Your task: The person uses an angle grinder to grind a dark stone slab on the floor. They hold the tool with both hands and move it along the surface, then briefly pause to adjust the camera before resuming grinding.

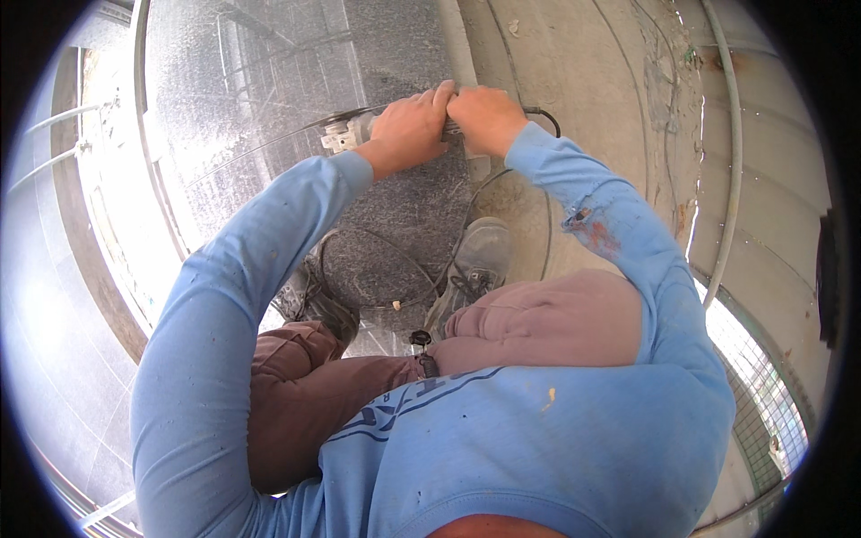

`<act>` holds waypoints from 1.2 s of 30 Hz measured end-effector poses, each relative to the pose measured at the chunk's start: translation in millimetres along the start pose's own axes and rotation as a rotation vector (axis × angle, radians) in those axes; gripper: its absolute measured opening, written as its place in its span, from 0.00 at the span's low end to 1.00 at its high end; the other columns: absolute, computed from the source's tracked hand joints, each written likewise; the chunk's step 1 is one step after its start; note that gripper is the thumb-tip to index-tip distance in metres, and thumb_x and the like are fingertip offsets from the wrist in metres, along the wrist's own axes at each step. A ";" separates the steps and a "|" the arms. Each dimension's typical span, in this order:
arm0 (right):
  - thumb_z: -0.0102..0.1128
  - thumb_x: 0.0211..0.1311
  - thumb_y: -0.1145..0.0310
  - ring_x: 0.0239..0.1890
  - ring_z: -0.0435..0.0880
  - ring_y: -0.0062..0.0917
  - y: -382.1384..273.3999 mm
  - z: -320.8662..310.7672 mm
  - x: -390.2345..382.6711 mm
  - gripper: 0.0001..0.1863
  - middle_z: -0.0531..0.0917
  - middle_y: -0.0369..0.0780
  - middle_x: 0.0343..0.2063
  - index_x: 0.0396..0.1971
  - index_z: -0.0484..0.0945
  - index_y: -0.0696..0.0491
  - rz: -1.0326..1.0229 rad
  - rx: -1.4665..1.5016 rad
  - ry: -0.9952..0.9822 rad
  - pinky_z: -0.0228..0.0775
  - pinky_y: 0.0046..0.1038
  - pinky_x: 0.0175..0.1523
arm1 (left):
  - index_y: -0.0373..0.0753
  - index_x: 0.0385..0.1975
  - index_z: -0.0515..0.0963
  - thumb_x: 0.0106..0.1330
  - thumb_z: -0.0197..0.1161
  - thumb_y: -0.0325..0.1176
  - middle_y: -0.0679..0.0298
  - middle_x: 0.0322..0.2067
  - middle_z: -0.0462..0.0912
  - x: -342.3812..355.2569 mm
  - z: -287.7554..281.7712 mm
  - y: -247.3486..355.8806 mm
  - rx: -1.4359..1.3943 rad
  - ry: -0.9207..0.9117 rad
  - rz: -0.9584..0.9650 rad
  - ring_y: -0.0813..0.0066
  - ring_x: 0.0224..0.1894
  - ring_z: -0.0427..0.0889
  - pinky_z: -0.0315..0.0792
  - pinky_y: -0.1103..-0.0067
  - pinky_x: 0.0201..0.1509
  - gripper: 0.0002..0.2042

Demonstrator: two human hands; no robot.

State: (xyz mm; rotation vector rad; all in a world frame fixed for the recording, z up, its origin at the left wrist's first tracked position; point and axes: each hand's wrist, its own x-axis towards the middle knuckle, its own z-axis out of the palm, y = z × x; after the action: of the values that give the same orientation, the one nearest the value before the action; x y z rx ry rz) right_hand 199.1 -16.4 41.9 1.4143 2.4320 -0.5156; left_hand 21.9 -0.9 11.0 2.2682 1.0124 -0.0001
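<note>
Both my hands are wrapped around a corded angle grinder, held low over a dark speckled stone slab. My left hand is closed on its body just behind the pale, dusty head. Right beside it, touching, my right hand is closed around the rear end, where a black cable comes out. Next to the head a thin disc edge shows; whether it touches the slab I cannot tell. My fingers cover most of the tool's body.
The cable loops over the slab between my dusty shoes. To the right runs a concrete floor with thin cables and a long pipe along the wall. Dark panels stand at the left. A small pale chip lies near my feet.
</note>
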 end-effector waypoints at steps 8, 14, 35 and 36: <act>0.70 0.52 0.75 0.44 0.89 0.42 12.4 1.2 -9.9 0.12 0.88 0.47 0.39 0.39 0.85 0.56 0.038 -0.050 -0.005 0.83 0.41 0.47 | 0.38 0.72 0.55 0.55 0.76 0.38 0.50 0.60 0.78 10.8 1.6 15.9 0.011 0.005 -0.005 0.52 0.62 0.79 0.75 0.63 0.63 0.46; 0.70 0.53 0.75 0.45 0.89 0.41 2.4 4.4 1.5 0.12 0.88 0.46 0.39 0.39 0.85 0.55 -0.005 -0.012 0.025 0.83 0.40 0.47 | 0.39 0.73 0.54 0.55 0.76 0.38 0.51 0.60 0.78 2.0 1.1 2.2 0.003 -0.005 -0.029 0.53 0.62 0.78 0.74 0.62 0.63 0.47; 0.72 0.48 0.76 0.45 0.87 0.44 -13.3 2.0 14.2 0.16 0.86 0.48 0.40 0.40 0.83 0.57 -0.014 0.057 -0.040 0.82 0.41 0.48 | 0.37 0.70 0.57 0.55 0.76 0.36 0.52 0.53 0.82 -13.9 -0.2 -16.0 0.020 0.038 -0.010 0.52 0.57 0.81 0.75 0.62 0.60 0.44; 0.72 0.49 0.76 0.45 0.88 0.42 -12.4 2.7 13.2 0.16 0.86 0.47 0.40 0.41 0.82 0.57 -0.008 0.046 -0.026 0.82 0.41 0.48 | 0.37 0.70 0.57 0.55 0.76 0.36 0.51 0.53 0.82 -14.4 0.3 -14.1 0.035 0.053 -0.015 0.52 0.57 0.81 0.75 0.63 0.60 0.44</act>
State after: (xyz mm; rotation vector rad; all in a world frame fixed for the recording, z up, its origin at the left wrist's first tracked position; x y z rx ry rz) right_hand 182.0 -13.0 36.1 1.4075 2.4211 -0.5918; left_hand 2.5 -3.7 6.4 2.3025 1.0648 0.0363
